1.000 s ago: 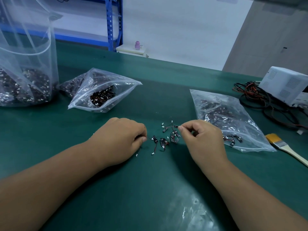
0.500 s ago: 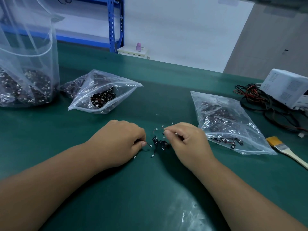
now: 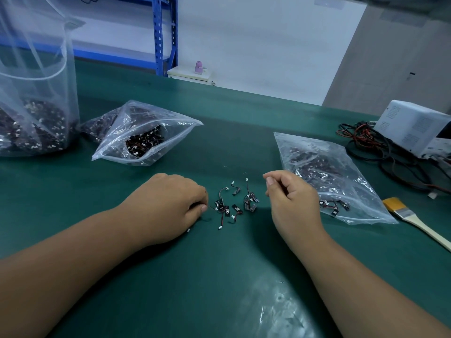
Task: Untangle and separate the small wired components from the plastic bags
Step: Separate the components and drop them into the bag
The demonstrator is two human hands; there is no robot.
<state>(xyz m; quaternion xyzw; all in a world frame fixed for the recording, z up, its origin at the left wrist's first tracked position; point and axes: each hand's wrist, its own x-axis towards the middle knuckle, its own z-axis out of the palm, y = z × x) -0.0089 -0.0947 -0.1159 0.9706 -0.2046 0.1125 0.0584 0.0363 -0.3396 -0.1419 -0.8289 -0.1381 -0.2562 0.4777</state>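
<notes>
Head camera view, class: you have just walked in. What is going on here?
A person is sorting small wired components at a green table. A few lie loose between the hands, outside the bags. The left hand rests curled on the table beside them, a thin wire at its fingertips; whether it pinches that wire is unclear. The right hand is curled, with nothing visible in its grip. An open bag on the left and a right bag hold more.
</notes>
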